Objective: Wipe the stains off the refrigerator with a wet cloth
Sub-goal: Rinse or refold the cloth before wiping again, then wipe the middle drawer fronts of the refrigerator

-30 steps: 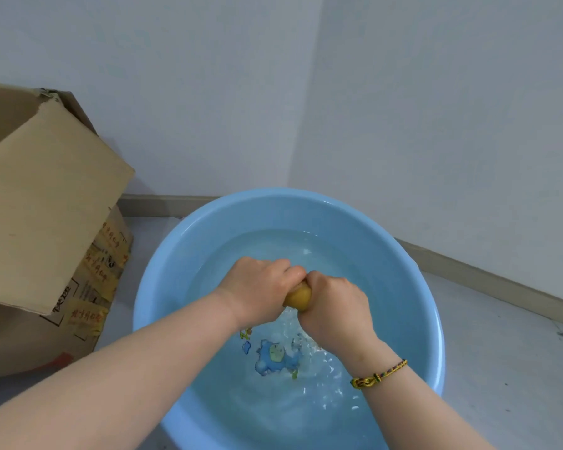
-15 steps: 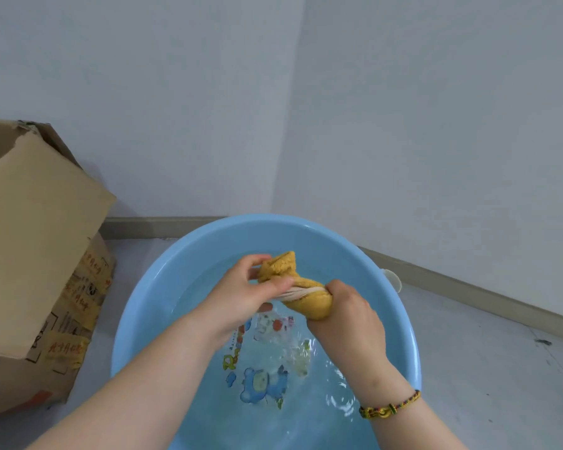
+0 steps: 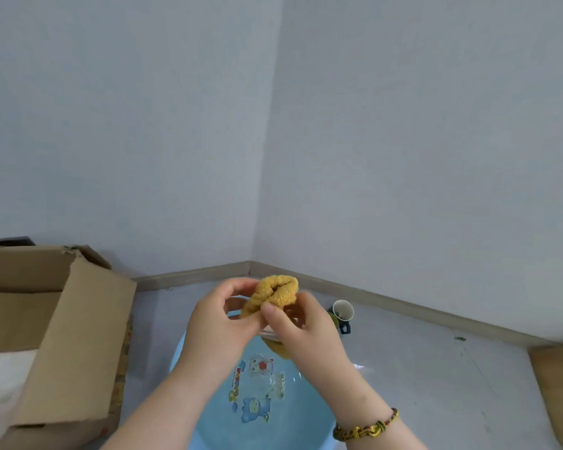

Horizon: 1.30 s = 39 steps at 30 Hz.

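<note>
Left hand [image 3: 220, 323], right hand [image 3: 306, 334] pinching bunched yellow cloth [image 3: 275, 291], seemingly damp, above blue basin [image 3: 210, 420].

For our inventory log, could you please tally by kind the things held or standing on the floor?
Yellow cloth: 1
Blue basin: 1
Cardboard box: 1
Mug: 1
Brown thing cut off at right, kind unclear: 1
Total: 5
</note>
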Tool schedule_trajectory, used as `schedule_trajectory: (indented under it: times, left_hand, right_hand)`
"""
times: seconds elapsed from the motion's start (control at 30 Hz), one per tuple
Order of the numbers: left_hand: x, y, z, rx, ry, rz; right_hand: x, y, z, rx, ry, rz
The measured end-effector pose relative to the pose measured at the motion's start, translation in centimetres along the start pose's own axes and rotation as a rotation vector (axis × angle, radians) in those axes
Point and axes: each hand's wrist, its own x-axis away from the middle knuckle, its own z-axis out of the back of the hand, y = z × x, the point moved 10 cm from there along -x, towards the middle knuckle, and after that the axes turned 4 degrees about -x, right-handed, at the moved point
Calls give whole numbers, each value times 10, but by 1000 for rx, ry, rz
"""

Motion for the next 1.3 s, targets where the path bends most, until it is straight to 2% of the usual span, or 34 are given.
schedule_trajectory:
  times: [0.1,0.27,0.4,0.53,0.6,0.73,0.87,0.93,1.03,1.1,1.17,1.3]
  left_hand:
    - [17,59,1,-69,-77,-30]
    - [45,163,0,-121,-245,-63]
    - [75,218,-24,-92,-422,-81]
    - [119,253,-63,-22,-613,-59]
    - [134,257,-76,31,-662,-12]
    - [191,265,-122,249,-809,189]
    - [275,270,-172,390,-909,320]
    - [339,266,-203,348,-1106,352]
    - [442,255,-234,164,-1432,381]
    - [512,256,-251,99,-1572,373]
    - [564,263,-269,136,-1618,341]
    - [634,277,-297,197,-1567,241]
  right_hand:
    - [27,-53,18,-110,86,-5]
    - [86,-135,60,-88,199,-7]
    - [143,-164,112,-69,301,-13]
    - [227,-164,168,-167,455,-48]
    - [257,-162,182,-230,466,-23]
    - [335,-154,213,-413,529,-43]
    - [426,-136,243,-664,713,-21]
    - [486,-122,260,-759,830,5]
    - [573,-99,281,-902,981,6]
    - [633,-85,289,-937,1029,30]
    - [683,-69,295,-917,1045,40]
    - [772,-42,300,-736,1118,-28]
